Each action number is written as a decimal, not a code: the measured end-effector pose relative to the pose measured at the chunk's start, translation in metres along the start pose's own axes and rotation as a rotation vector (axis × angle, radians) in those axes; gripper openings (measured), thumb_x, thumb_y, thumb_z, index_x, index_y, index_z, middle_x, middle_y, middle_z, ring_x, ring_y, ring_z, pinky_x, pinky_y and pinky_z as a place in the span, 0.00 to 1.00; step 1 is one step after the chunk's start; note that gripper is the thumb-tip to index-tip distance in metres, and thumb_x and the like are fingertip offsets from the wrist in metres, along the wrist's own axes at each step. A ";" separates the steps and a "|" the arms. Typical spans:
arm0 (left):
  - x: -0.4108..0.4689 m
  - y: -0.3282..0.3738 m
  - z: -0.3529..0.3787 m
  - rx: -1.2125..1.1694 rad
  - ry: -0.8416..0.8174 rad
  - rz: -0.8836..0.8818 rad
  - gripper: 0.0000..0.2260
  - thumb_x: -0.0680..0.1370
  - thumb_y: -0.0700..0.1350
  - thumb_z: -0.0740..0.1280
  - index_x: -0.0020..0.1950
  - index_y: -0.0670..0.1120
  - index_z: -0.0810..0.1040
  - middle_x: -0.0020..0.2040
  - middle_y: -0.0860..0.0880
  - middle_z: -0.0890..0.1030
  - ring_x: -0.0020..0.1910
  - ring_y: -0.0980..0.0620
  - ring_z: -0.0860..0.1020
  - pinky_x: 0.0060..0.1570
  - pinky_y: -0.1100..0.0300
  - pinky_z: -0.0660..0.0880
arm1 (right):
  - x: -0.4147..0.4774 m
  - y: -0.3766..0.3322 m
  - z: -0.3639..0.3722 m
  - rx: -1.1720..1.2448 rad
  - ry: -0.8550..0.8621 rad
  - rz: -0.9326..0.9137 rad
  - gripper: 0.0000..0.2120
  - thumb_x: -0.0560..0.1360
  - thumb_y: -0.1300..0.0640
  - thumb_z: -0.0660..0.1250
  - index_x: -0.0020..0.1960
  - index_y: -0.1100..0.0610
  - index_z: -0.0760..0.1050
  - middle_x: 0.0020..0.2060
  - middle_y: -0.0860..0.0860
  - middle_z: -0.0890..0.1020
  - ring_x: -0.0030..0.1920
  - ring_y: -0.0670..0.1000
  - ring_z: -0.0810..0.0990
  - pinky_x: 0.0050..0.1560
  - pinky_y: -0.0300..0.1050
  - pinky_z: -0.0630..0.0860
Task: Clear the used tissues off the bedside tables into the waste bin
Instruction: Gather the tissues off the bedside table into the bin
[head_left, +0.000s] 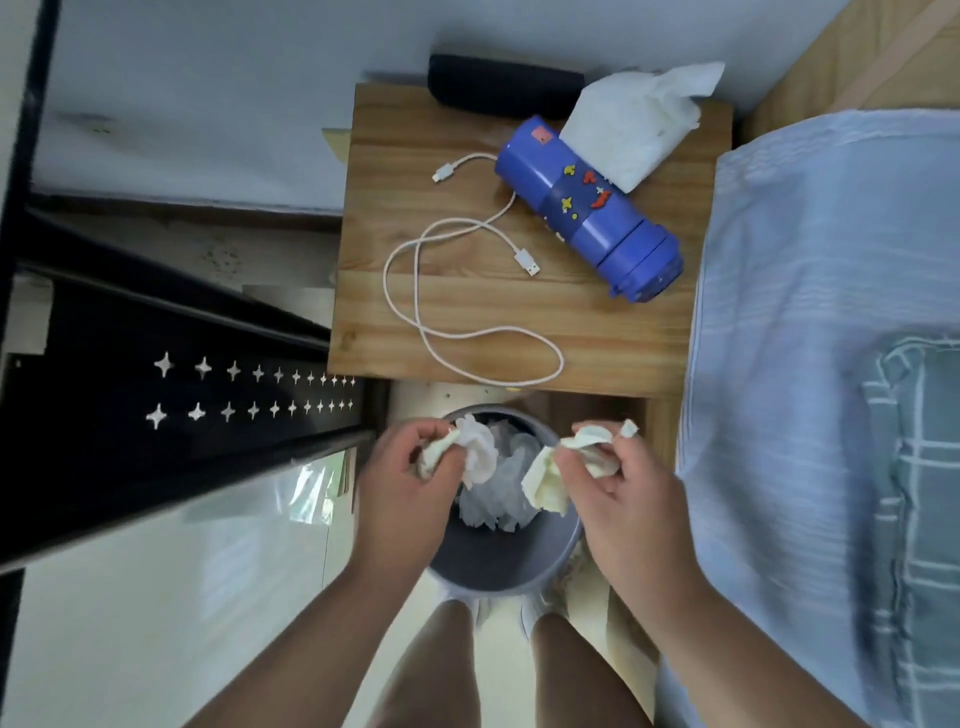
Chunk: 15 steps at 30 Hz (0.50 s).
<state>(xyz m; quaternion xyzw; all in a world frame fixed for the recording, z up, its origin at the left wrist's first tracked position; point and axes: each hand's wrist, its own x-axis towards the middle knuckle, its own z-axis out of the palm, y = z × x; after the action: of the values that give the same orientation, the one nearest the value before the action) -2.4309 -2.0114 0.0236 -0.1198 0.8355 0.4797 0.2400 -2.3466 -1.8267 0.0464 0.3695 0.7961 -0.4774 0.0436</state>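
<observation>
- My left hand (410, 478) is closed around a crumpled tissue (475, 449), fingers curled tight, with a loose fold of it spilling out toward the middle of the bin.
- My right hand (618, 483) is closed the same way on a second crumpled wad (558, 470), which hangs down from the fingertips (569, 457).
- Both hands sit directly over the mouth of the grey waste bin (511, 561); I see a gap between them, and white paper already lying in the bin shows through it.
- The bin stands on the floor just in front of the near edge of the wooden bedside table (597, 322), with my feet touching or nearly touching its near rim.
- On the tabletop I see a white cable (415, 291) looped across the left and front, its lowest loop lying close along the near edge.
- A blue bottle (587, 208) lies on its side, slanting toward the table's right edge.
- An open tissue pack (623, 130) sits at the far right corner, against the bottle's far end.
- A dark roll (498, 83) lies along the far edge by the wall.
- The bed (831, 312) hems in my right side; a black rack (156, 338) hems in my left.
</observation>
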 end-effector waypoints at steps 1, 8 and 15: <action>-0.004 -0.013 0.001 0.026 -0.031 -0.069 0.11 0.75 0.45 0.75 0.50 0.62 0.82 0.49 0.56 0.85 0.45 0.53 0.83 0.49 0.49 0.83 | -0.006 0.013 0.009 -0.020 -0.024 0.038 0.10 0.76 0.44 0.71 0.52 0.48 0.80 0.43 0.43 0.85 0.45 0.44 0.84 0.45 0.46 0.81; -0.005 -0.080 0.016 -0.003 -0.136 -0.354 0.10 0.75 0.54 0.77 0.51 0.66 0.81 0.51 0.58 0.84 0.47 0.54 0.85 0.43 0.46 0.88 | -0.017 0.081 0.059 -0.045 -0.281 0.311 0.24 0.76 0.43 0.72 0.69 0.49 0.77 0.58 0.44 0.85 0.55 0.46 0.84 0.58 0.52 0.82; 0.006 -0.116 0.017 0.194 -0.318 -0.336 0.31 0.74 0.61 0.77 0.75 0.57 0.74 0.61 0.58 0.80 0.63 0.52 0.80 0.65 0.52 0.76 | -0.011 0.107 0.069 -0.087 -0.378 0.377 0.31 0.77 0.44 0.71 0.78 0.50 0.70 0.67 0.46 0.82 0.46 0.30 0.77 0.45 0.26 0.69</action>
<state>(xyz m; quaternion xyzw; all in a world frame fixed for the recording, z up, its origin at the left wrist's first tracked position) -2.3809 -2.0556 -0.0731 -0.1564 0.7976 0.3635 0.4552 -2.2906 -1.8583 -0.0637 0.4134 0.7106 -0.4866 0.2954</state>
